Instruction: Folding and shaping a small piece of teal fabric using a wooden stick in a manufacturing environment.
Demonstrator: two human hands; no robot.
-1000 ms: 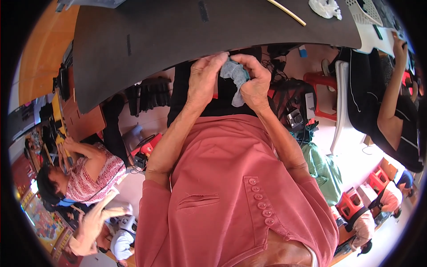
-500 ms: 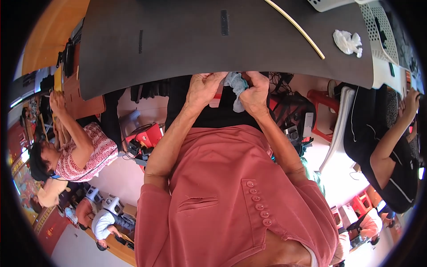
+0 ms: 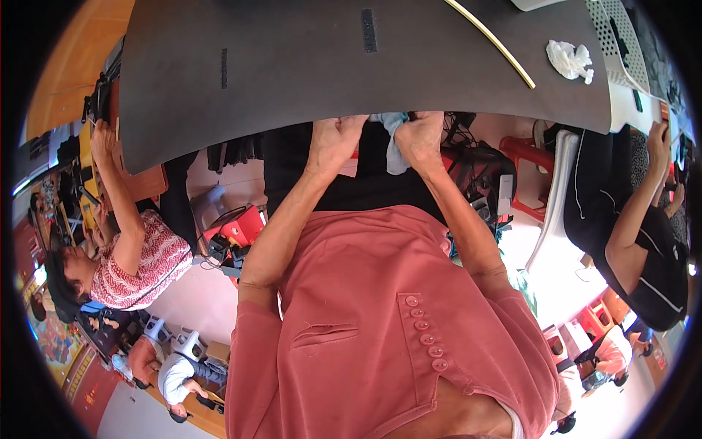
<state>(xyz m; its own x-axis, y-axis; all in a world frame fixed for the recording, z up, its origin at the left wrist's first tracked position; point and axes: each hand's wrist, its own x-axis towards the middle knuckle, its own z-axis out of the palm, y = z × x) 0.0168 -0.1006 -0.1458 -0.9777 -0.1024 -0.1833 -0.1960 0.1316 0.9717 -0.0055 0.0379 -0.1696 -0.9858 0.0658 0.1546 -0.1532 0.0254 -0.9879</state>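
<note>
Both my hands are at the near edge of the dark table (image 3: 292,73). A piece of soft light blue-grey cloth (image 3: 397,157) stretches between them, and one end hangs down below the table edge. My right hand (image 3: 420,140) is closed around the cloth in a fist. With bent fingers, my left hand (image 3: 336,143) pinches the cloth's other side; its fingertips are partly hidden at the table edge. The exact kind of cloth item cannot be made out.
On the table lie a thin pale yellow strip (image 3: 497,50) and a crumpled white tissue (image 3: 570,61). White perforated baskets (image 3: 618,73) stand at the right end. A red stool (image 3: 525,157) is at the right. People sit at work on both sides, one in a patterned shirt (image 3: 150,252).
My hands have drawn slightly apart, and the bunched cloth now looks more stretched and smoothed, its end hanging beside my right hand. The view has shifted a little.
</note>
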